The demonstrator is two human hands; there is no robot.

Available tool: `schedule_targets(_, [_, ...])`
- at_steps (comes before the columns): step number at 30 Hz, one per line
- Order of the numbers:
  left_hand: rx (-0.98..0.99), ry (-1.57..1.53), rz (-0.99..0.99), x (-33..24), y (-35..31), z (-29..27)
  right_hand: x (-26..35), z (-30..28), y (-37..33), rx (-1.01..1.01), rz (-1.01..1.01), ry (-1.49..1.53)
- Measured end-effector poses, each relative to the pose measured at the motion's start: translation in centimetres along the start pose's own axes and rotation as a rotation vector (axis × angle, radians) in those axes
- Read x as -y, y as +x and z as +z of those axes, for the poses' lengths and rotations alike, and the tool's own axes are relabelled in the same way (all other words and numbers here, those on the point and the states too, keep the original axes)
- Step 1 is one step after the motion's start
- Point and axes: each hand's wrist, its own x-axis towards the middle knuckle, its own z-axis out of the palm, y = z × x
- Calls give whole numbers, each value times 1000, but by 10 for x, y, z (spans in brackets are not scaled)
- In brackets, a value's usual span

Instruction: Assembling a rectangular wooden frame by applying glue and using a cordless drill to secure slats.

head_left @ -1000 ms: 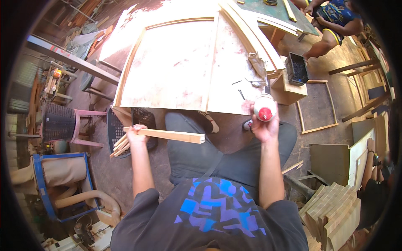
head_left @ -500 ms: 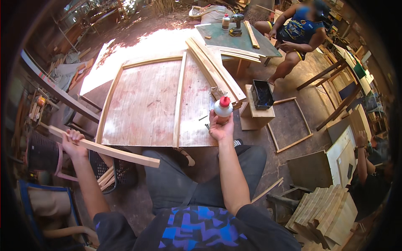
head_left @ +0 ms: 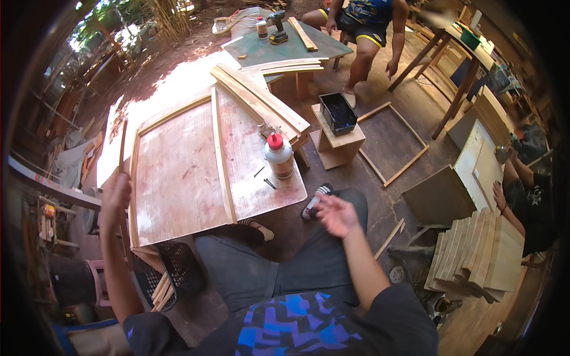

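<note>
My left hand (head_left: 116,200) is closed round a wooden strip (head_left: 123,145), held on end beside the left edge of the board-topped table (head_left: 178,178). My right hand (head_left: 338,215) is above my right thigh, its fingers loosely spread with nothing in them. Before it, near the table's right corner, stands a white glue bottle (head_left: 278,159) with a red cap. Dark screws (head_left: 269,183) lie beside the bottle. Thin wooden strips form a frame (head_left: 219,151) on the tabletop.
Stacked boards (head_left: 261,101) lie across the table's far right. A black bin (head_left: 338,113) sits on a wooden stool. Another frame (head_left: 389,178) lies on the floor. A green table (head_left: 249,50) holds a drill. A person sits beyond; another's arms work at right near stacked panels (head_left: 475,255).
My right hand has let go of the glue bottle, now on the table, and drawn back toward me. My left hand has swung the wooden strip from lying crosswise to upright. The view has shifted right.
</note>
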Motion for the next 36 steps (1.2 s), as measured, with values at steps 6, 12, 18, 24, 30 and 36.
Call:
schedule_targets(6, [154, 579, 213, 17, -12, 64, 180, -122, -7, -1113, -382, -1127])
schedule_targets(12, [195, 599, 120, 15, -42, 85, 195, -211, -32, -1430, 46, -1447])
schedule_targets(18, [296, 736, 68, 32, -35, 91, 191, -175, -32, -1400, 39, -1434])
schedule_targets(24, [263, 729, 52, 46, -38, 105, 231, 4, 43, -947, -519, -1982])
schedule_targets(30, [197, 754, 208, 41, -55, 109, 214, 242, 122, -760, -462, -2290])
schedule_targets(36, [118, 765, 286, 33, -62, 100, 212, 356, 113, -892, -596, -2203])
